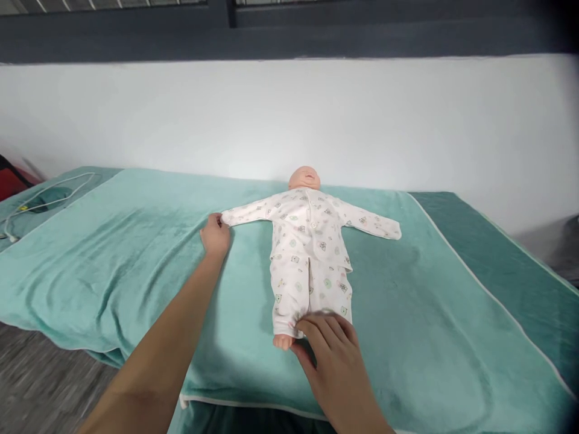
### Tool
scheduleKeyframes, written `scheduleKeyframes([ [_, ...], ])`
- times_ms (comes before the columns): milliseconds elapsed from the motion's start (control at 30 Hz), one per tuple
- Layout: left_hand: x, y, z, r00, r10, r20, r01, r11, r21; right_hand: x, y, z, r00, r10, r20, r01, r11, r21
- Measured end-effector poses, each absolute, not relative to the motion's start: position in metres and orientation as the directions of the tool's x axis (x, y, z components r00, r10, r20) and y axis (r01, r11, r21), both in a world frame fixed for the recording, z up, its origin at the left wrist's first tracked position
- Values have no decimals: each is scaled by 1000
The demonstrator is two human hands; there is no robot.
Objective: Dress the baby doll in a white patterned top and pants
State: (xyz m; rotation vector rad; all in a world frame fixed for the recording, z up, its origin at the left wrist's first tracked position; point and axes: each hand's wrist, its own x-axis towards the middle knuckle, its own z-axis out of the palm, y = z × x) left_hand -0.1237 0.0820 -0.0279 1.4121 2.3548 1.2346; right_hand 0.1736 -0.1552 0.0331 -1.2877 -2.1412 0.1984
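A baby doll (pixel 304 178) lies on its back, its head towards the wall and both arms spread wide. It wears a white printed long-sleeved top (pixel 312 223) and matching trousers (pixel 289 289). My left hand (pixel 215 234) pinches the cuff of the sleeve (pixel 246 213) on the left side. Near the bed's front edge, my right hand (pixel 328 355) has its thumb and fingers closed at the trouser hem, beside a bare doll foot (pixel 283 342). The other foot is hidden behind this hand. The far sleeve (pixel 375 225) lies flat on the blanket.
A mint-green blanket (pixel 429 313) covers the bed, over a darker green cover (pixel 511 265) at right. A white cable (pixel 43 191) and a red-and-black item (pixel 13 179) are at far left. A white wall (pixel 181 114) rises behind; grey wood-look floor (pixel 40 380) shows lower left.
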Motion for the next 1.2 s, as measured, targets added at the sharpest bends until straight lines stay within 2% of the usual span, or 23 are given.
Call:
scheduleKeyframes([
  [333,-121,80,-23,-549,792,269,691,249,679,174,-156,65,-359,825,437,538,565,-626],
  [500,-120,78,-21,-546,792,273,695,247,675,167,-166,75,-351,777,523,542,624,-563],
  [667,-120,78,-21,-540,796,274,700,243,672,177,-170,63,-430,768,475,585,638,-501],
  [733,-120,78,-22,-540,796,274,701,245,670,191,-173,55,-402,776,486,623,621,-475],
  [967,-120,79,-23,-547,793,267,697,256,669,233,-178,20,-134,879,457,786,375,-491],
  [1100,-119,78,-21,-545,795,267,700,255,667,231,-167,10,-155,874,461,793,389,-470],
  [1200,-119,76,-21,-541,798,264,700,253,668,227,-163,22,-180,876,448,733,423,-533],
])
